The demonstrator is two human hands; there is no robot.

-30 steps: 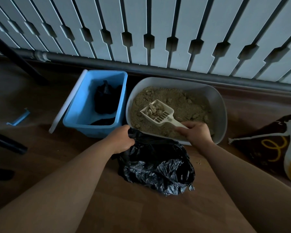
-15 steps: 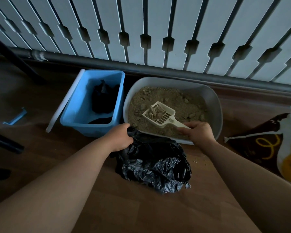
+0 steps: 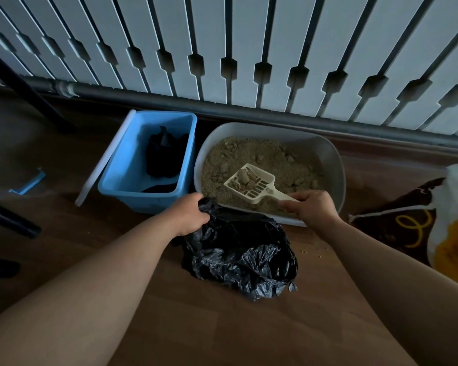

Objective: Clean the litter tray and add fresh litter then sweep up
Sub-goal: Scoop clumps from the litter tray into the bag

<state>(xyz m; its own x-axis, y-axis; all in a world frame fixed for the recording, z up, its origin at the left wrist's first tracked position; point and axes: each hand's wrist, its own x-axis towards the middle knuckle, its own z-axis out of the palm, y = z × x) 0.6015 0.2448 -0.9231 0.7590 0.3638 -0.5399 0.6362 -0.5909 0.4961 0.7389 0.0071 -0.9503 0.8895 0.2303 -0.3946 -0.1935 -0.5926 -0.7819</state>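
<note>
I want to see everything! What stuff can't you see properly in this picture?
Head view:
- Inside the black bin bag: crumpled folds and the left hand hide it.
- Scoop handle end: the right hand covers it.
- Litter bag: cut off by the right edge.
- Dark bundle in the blue bin: too dark to identify.

1. Litter tray (image 3: 337,165): grey, oval, on the wood floor against the pipe under the slatted wall. Filled with sandy tan litter (image 3: 270,157), lumpy, clumps scattered on top.
2. Scoop (image 3: 250,183): cream plastic, slotted, clumps in its bowl, held over the near part of the tray, handle towards the near rim.
3. Black bin bag (image 3: 238,249): crumpled on the floor, touching the tray's near rim.
4. Loose grains (image 3: 311,250) on the floor beside the bag.
</note>
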